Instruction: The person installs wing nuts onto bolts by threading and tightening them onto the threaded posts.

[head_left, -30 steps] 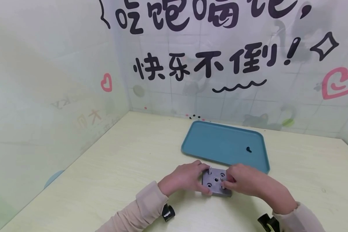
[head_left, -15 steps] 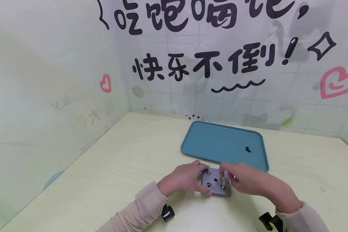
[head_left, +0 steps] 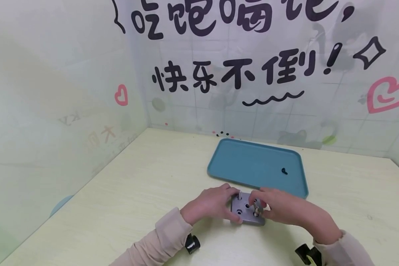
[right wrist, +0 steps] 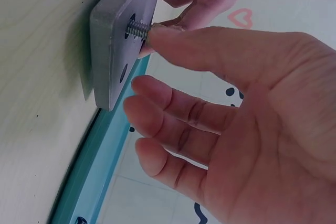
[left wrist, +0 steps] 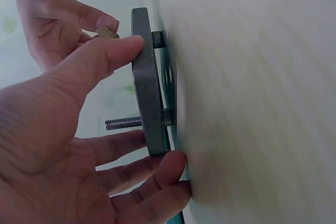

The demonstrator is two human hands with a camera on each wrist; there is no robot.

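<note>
Grey and near the blue tray (head_left: pixel 249 160), the plate (left wrist: pixel 148 87) is gripped by your left hand (head_left: pixel 212 204), thumb opposite fingers; your right hand (head_left: pixel 284 207), fingers curled, pinches a wing nut (left wrist: pixel 106 33) at a threaded bolt (right wrist: pixel 138 29).

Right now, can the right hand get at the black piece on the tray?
Probably yes: the black piece lies on the tray beyond the right hand, nothing seems to block it, though that hand is busy at the nut.
</note>
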